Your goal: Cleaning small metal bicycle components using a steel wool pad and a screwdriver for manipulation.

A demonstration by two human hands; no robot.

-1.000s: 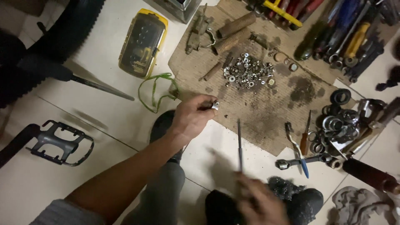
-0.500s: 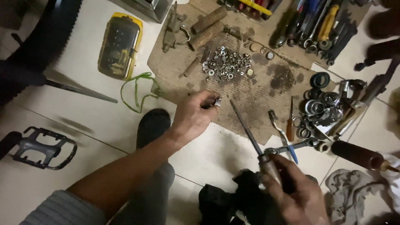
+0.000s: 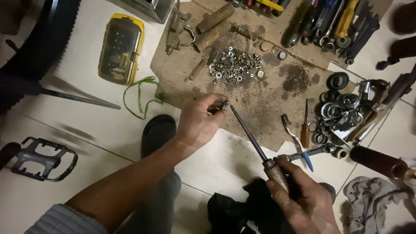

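Observation:
My left hand (image 3: 200, 122) pinches a small metal part (image 3: 223, 105) between its fingertips, over the near edge of a stained cardboard sheet (image 3: 277, 102). My right hand (image 3: 303, 197) grips the wooden handle of a long screwdriver (image 3: 248, 131). The screwdriver's thin shaft slants up and to the left, and its tip meets the small part in my left hand. Both forearms reach in from the bottom of the view.
A pile of nuts and washers (image 3: 234, 67) lies on the cardboard. Bearing rings (image 3: 336, 108), pliers (image 3: 299, 141), a small red screwdriver (image 3: 305, 125) and wrenches (image 3: 342, 24) lie right. A yellow case (image 3: 120, 47), green wire (image 3: 141, 95), a pedal (image 3: 41, 158) and a tyre (image 3: 47, 39) sit left.
My right hand picked up the long screwdriver from the floor and swung its tip up to the part in my left hand. The left hand stayed in place.

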